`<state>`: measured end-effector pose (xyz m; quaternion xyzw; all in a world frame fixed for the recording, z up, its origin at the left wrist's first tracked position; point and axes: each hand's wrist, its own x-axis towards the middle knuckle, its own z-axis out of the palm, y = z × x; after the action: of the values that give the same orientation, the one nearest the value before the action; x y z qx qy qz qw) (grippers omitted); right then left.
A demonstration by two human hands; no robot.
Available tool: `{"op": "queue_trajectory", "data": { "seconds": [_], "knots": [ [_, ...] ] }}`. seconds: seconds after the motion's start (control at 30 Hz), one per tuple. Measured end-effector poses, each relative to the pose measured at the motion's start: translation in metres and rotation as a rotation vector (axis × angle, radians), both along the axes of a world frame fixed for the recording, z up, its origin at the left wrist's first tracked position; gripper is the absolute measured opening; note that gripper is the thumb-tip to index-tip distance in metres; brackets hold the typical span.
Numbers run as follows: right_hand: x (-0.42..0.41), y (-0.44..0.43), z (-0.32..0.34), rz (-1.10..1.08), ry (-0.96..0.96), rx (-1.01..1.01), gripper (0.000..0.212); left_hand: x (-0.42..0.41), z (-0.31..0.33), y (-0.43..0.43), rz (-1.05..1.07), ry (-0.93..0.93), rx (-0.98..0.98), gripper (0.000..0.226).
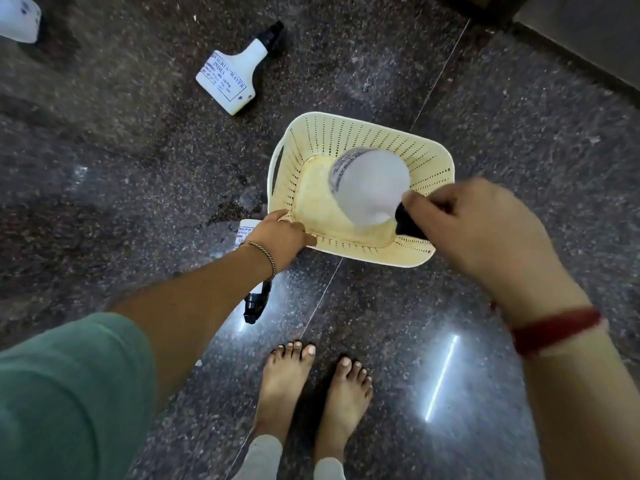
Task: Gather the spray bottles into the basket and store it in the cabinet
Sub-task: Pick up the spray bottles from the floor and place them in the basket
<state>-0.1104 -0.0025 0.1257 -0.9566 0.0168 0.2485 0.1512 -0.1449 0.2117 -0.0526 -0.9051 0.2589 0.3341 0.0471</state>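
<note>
A cream perforated basket (426,150) stands on the dark granite floor. My left hand (280,237) grips its near-left rim. My right hand (474,223) holds a white spray bottle (367,185) by its black nozzle, body hanging down inside the basket, blurred. A second white bottle with a black nozzle (230,76) lies flat on the floor beyond the basket, to the left. A third bottle (254,299) lies under my left wrist, mostly hidden. Part of a fourth white bottle (19,17) shows at the top-left corner.
My bare feet (315,386) stand just in front of the basket. A dark skirting and wall edge (571,53) run along the top right. Bright light reflections streak the polished floor near my feet.
</note>
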Motion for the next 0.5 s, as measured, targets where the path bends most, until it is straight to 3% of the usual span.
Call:
{"op": "queue_trajectory", "data": {
  "seconds": [0.1, 0.27, 0.5],
  "knots": [
    [0.032, 0.017, -0.046, 0.096, 0.037, -0.124, 0.044, -0.004, 0.000, 0.003, -0.025, -0.056, -0.010, 0.056],
    [0.054, 0.065, -0.110, 0.324, 0.124, -0.167, 0.029, -0.018, 0.002, 0.008, 0.009, -0.165, -0.035, 0.049],
    [0.061, 0.119, -0.142, 0.587, 0.070, -0.289, 0.024, -0.023, 0.005, 0.010, 0.023, -0.177, -0.078, 0.042]
  ]
}}
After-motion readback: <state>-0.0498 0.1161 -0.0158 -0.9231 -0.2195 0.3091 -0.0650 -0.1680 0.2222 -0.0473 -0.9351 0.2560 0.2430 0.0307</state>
